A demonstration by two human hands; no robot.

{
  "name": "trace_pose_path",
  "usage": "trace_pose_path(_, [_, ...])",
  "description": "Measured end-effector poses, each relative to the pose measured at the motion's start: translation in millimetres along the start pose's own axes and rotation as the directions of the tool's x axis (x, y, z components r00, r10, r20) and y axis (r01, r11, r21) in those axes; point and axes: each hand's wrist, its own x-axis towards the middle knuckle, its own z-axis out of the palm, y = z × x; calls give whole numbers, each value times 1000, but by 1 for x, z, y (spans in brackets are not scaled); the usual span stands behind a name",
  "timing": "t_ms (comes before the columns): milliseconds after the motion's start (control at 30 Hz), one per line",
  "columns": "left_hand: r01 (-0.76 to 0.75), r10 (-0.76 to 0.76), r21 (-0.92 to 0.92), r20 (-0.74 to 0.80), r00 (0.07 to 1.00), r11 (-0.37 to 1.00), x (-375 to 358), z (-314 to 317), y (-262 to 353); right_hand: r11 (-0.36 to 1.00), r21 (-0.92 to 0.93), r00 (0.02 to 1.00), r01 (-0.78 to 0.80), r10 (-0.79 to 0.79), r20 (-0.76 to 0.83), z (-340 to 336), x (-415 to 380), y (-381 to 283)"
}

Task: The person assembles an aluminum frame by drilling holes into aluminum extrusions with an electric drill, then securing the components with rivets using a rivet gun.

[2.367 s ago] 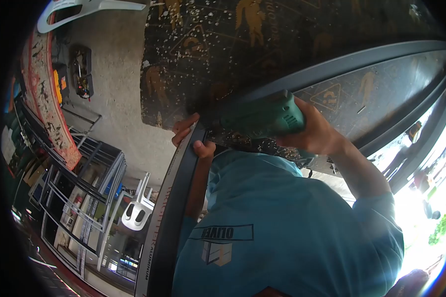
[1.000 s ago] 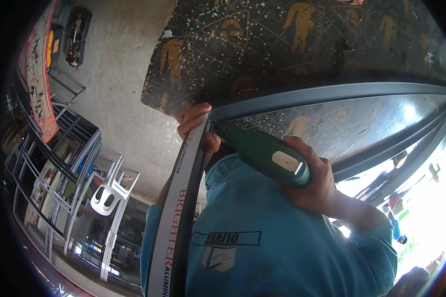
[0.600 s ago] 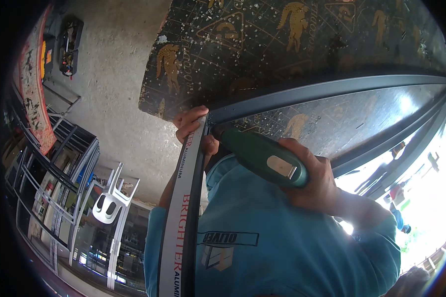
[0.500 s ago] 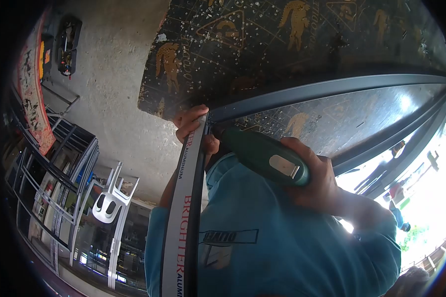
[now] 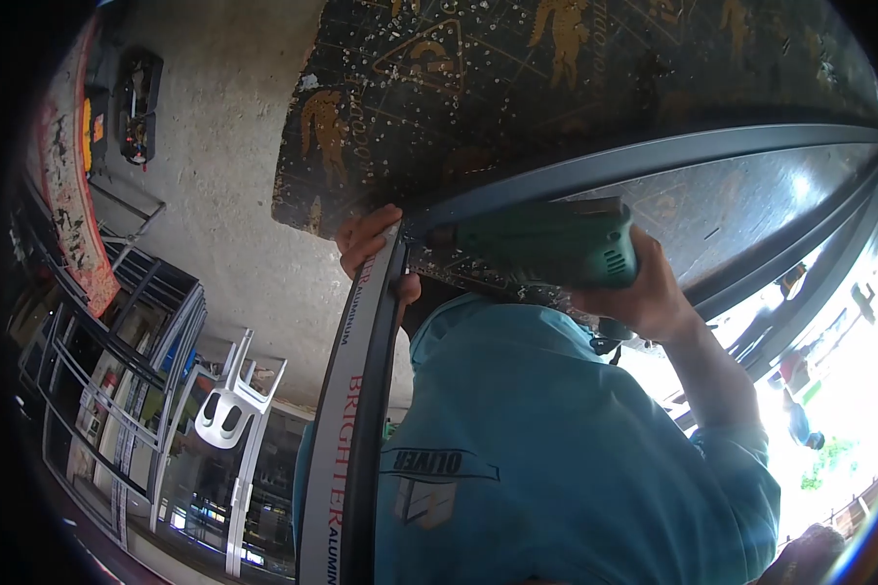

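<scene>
My right hand (image 5: 649,292) is closed around the grip of a green power drill (image 5: 546,239). The drill lies nearly level, its chuck pointing left at the corner where two aluminum profiles meet; the tip is too dark to make out. My left hand (image 5: 366,241) wraps the end of an aluminum profile (image 5: 346,390) with white printed film, fingers on the far side and thumb on the near side. That profile runs down along my blue shirt. A dark grey profile (image 5: 634,161) extends right from the corner across the table.
The black printed board of the table (image 5: 439,97) is strewn with metal shavings. On the concrete floor (image 5: 224,146) sits a black tray (image 5: 141,107) of small items. To the left stand a white plastic chair (image 5: 232,409) and a rack of dark metal frames (image 5: 132,331).
My right hand has lifted and turned the drill from a downward slant to nearly level, showing its vented side. My left hand stays on the profile's end.
</scene>
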Motion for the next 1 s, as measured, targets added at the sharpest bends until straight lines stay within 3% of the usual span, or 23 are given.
trace_pose_path(33, [-7, 7, 4, 4, 1000, 1000, 1, -1, 5, 999, 21, 999, 36, -36, -11, -3, -3, 2])
trace_pose_path(100, [220, -212, -273, 60, 975, 937, 2, -2, 18, 998, 59, 999, 36, -34, -38, -4, -13, 7])
trace_pose_path(133, [209, -200, -272, 61, 978, 939, 3, -7, 19, 995, 90, 997, 38, -32, -68, -5, -15, 8])
trace_pose_path(200, [232, -196, -118, 255, 947, 966, 0, -22, 15, 998, 55, 997, 32, -28, -74, -7, -20, 8])
trace_pose_path(300, [231, -189, -69, 378, 906, 971, -2, -33, 5, 999, 21, 996, 28, -26, -84, -2, -24, 8])
trace_pose_path(433, [181, -144, -55, 402, 904, 982, -4, -35, -1, 1000, 4, 997, -6, 7, -72, 5, -24, 7])
trace_pose_path(533, [207, -146, -112, 404, 903, 972, -4, -34, -3, 1000, -8, 998, 11, -12, -68, 9, -23, 0])
trace_pose_path(1000, [228, -194, -38, 400, 896, 973, 2, -33, 6, 993, -48, 992, 105, -108, -61, 18, -15, 11])
